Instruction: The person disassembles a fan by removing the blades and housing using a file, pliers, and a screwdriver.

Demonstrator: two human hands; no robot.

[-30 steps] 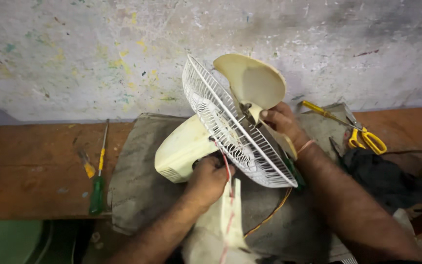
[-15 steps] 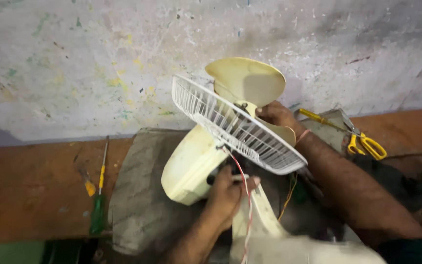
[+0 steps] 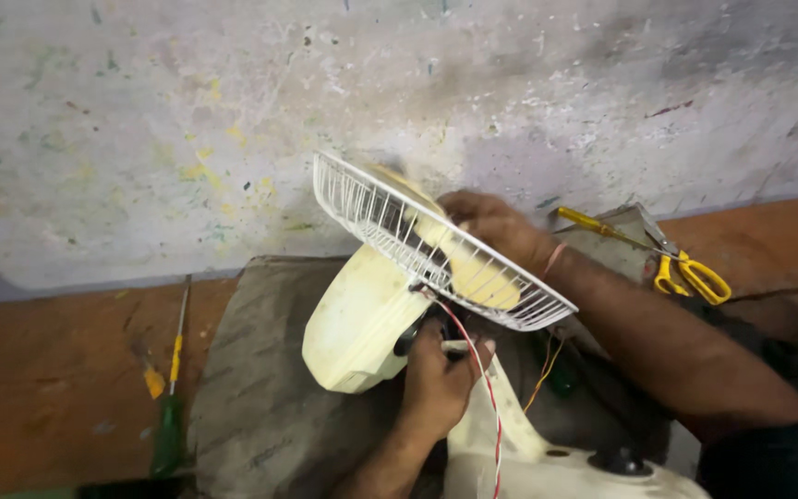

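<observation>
A cream table fan lies tilted on a grey cloth [image 3: 260, 407]. Its motor housing [image 3: 357, 319] points down left and its white wire rear guard [image 3: 436, 245] faces up right. My left hand [image 3: 441, 374] grips the fan's neck just below the housing, beside red and white wires [image 3: 487, 388]. My right hand [image 3: 491, 226] reaches behind the guard and holds the yellowish blade [image 3: 473, 268], which shows through the wires. The fan's cream base [image 3: 556, 462] lies near the bottom edge.
A green-handled screwdriver [image 3: 170, 407] and a small yellow-handled tool [image 3: 151, 377] lie on the brown bench at left. Yellow-handled scissors [image 3: 690, 273] and a yellow screwdriver [image 3: 593, 222] lie at right. A stained wall rises directly behind.
The fan head has tipped down toward the cloth, so the guard lies flatter. My right hand moved behind the guard onto the blade; my left hand stayed at the neck.
</observation>
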